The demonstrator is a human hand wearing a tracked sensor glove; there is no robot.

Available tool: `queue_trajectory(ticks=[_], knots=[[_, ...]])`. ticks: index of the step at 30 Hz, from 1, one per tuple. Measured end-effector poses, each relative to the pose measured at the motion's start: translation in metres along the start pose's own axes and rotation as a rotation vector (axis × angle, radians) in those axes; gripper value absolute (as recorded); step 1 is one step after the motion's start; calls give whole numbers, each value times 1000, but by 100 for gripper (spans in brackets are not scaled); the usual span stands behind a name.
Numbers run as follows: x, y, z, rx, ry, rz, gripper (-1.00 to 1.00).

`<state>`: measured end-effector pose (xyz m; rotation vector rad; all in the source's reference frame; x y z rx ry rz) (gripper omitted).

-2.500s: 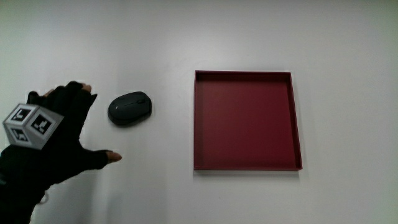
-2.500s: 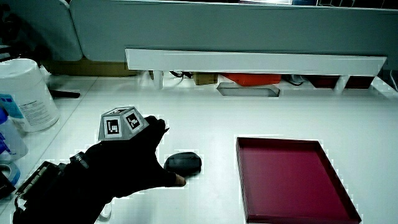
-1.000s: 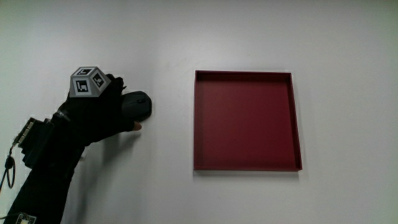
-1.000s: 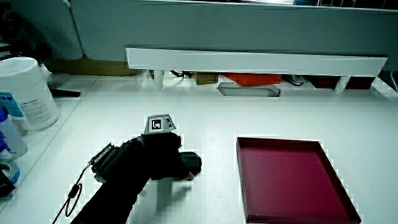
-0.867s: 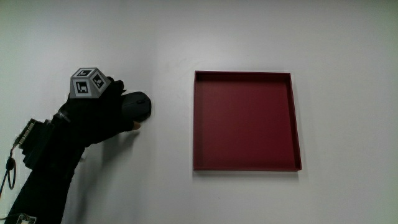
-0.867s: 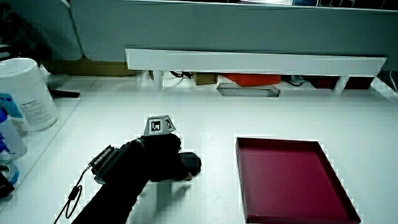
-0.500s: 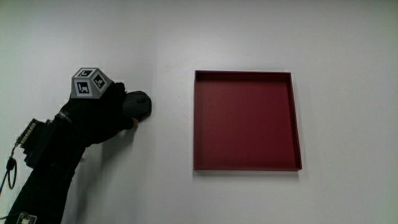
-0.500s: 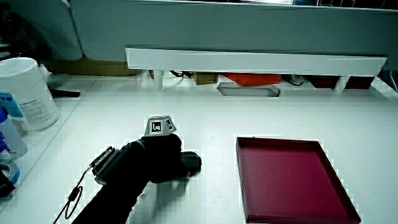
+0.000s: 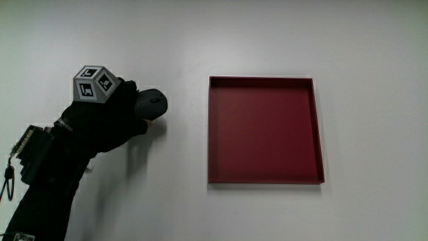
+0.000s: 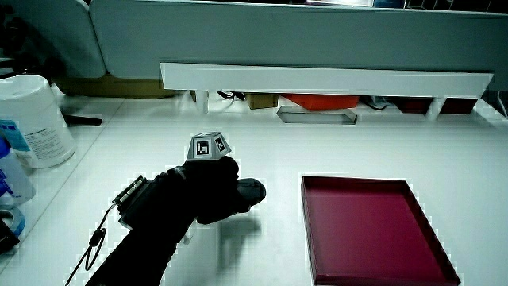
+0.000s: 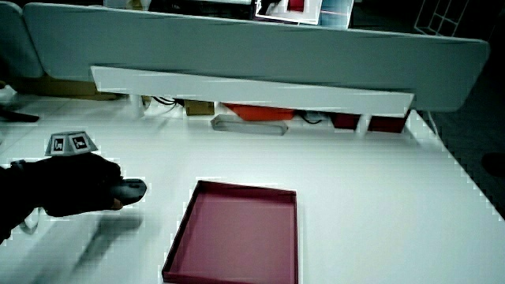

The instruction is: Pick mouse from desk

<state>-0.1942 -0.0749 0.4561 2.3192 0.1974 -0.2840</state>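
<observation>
hand (image 9: 114, 117) curled tight around dark mouse (image 9: 153, 102) beside red tray (image 9: 265, 175); a side view adds shadow under mouse (image 10: 252, 190), label on white tub (image 10: 36, 119) unreadable.

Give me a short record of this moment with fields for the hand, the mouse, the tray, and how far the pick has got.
hand: the hand is closed over the mouse, with the patterned cube on its back
mouse: the mouse is dark and mostly covered by the glove; in a side view it looks raised off the table with a shadow beneath
tray: the red tray is square, shallow, holds nothing, and sits beside the mouse
table: white table
progress: mouse grasped and apparently just lifted
</observation>
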Motion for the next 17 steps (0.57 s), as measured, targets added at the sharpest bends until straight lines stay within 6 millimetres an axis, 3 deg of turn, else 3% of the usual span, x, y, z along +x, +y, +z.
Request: queue_trajectory(ticks=[9,17], knots=[[48,-18,28,39,-13,-130,100],[90,-4,28,44,6,-289,100]])
